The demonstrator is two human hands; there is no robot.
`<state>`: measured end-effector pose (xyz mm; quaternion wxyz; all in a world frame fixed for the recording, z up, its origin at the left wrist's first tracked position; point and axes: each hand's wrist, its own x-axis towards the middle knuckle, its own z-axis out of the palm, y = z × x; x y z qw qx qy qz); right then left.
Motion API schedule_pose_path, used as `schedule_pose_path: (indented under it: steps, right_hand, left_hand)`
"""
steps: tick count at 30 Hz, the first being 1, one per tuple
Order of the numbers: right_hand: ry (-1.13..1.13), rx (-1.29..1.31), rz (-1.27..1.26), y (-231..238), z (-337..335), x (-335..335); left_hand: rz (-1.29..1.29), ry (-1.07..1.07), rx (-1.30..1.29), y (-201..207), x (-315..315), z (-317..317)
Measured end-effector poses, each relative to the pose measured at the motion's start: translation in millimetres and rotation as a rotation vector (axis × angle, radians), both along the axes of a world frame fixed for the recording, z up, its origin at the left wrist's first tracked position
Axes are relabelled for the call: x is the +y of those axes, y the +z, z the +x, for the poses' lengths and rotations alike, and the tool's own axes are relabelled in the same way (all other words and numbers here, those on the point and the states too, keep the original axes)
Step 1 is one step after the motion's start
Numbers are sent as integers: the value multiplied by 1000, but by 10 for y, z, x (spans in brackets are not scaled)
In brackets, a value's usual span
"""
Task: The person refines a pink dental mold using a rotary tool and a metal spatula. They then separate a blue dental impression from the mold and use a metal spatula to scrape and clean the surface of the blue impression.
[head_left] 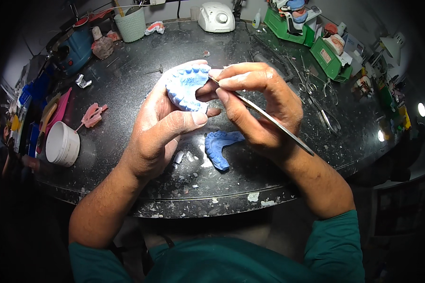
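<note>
A light blue dental cast (182, 89) of an arch with teeth rests in my left hand (153, 120), the thumb pressed over its near end and the fingers behind it. My right hand (262, 106) grips a slim metal dental carving tool (274, 121) like a pen. Its working tip lies by the right edge of the cast; my fingers partly hide it, so I cannot tell if it touches. Beneath my hands, a second, darker blue dental cast (216, 150) lies on the dark table (127, 174), its right end partly covered by my right hand.
White plaster crumbs (186, 158) lie beside the lower cast. A white tub (63, 144) and a pink piece (92, 115) are at left. Scissors and other metal tools (316, 94) spread at right, below green bins (328, 56). A white control box (216, 18) stands at the back.
</note>
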<state>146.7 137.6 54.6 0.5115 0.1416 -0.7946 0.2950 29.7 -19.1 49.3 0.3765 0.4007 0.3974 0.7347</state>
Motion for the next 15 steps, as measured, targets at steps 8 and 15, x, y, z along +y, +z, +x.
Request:
schedule_pose_path:
  steps: [8,15]
  right_hand:
    - [32,16,15,-5,-5,35]
    - [-104,8,-158,-20,-81,376]
  left_hand:
    - [38,-65,-110,-8,-2,-23]
    - [90,-108,-123,-75,2,-100]
